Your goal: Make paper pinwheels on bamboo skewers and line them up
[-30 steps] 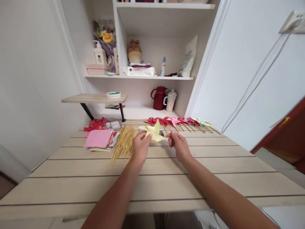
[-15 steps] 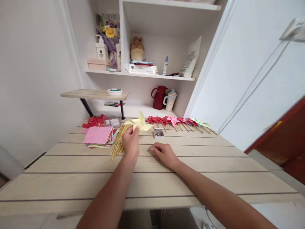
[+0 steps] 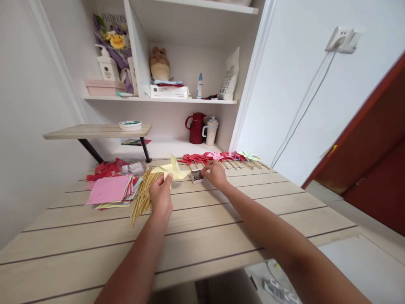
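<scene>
My left hand [image 3: 162, 195] pinches a pale yellow paper pinwheel [image 3: 171, 169] above the table, thumb on its near side. My right hand [image 3: 215, 174] is at the right edge of a small open box [image 3: 198, 179], which holds tiny metallic pieces. Its fingers are drawn together there, and whatever is between them is too small to make out. Beside and under my left hand lies a bundle of thin wooden sticks [image 3: 144, 195]. Behind the box, a row of red, pink and pale green pinwheels on sticks [image 3: 221, 157] lies across the table.
A stack of coloured paper squares [image 3: 109, 190] lies left of the sticks, with red paper pieces [image 3: 106, 169] and a clear packet [image 3: 134, 169] behind it. A small raised shelf [image 3: 98, 131] stands at the back left. A red jug [image 3: 197, 128] and a cup [image 3: 211, 131] stand behind the pinwheels.
My right hand has moved forward from the bare tabletop to the small box. My left hand still holds the yellow pinwheel. The view has turned to the right.
</scene>
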### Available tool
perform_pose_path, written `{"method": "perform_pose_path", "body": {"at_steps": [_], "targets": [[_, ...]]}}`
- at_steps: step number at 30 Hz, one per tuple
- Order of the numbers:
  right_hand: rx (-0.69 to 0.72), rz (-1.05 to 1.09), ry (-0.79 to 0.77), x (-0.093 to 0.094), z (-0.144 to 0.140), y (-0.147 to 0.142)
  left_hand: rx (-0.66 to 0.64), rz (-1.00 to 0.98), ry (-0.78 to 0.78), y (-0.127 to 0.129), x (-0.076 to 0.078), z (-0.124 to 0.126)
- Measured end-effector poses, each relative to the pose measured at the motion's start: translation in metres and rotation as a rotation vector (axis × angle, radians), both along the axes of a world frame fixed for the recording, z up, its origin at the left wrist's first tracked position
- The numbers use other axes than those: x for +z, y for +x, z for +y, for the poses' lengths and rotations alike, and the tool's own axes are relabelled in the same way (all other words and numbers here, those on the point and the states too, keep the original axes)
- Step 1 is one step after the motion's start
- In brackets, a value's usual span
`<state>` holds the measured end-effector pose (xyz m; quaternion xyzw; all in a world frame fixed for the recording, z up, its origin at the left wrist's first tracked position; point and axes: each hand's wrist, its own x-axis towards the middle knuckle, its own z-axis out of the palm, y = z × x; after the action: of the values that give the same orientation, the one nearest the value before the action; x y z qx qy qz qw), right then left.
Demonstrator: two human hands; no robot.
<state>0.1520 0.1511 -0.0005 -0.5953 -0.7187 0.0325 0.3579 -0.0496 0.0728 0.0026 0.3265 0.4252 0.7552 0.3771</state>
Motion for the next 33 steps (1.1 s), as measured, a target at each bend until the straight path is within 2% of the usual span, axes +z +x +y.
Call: {"method": "perform_pose_path", "body": {"at_steps": [8, 18, 24, 30, 33], "targets": [[0.020, -0.119, -0.049, -0.002, 0.000, -0.012, 0.014, -0.013, -0.006, -0.005, -0.006, 0.005], [-0.024, -0.278, -0.188, 0.012, 0.004, -0.034, 0.049, 0.005, -0.054, -0.006, -0.007, 0.007], [-0.002, -0.199, -0.193, 0.010, 0.005, -0.032, 0.040, 0.008, -0.046, -0.005, -0.007, 0.005], [0.029, -0.015, -0.152, 0.012, 0.007, -0.011, 0.031, 0.008, -0.049, -0.006, -0.010, 0.008], [0.087, 0.055, -0.151, 0.013, -0.003, -0.001, 0.031, 0.013, -0.052, -0.006, -0.010, 0.008]]}}
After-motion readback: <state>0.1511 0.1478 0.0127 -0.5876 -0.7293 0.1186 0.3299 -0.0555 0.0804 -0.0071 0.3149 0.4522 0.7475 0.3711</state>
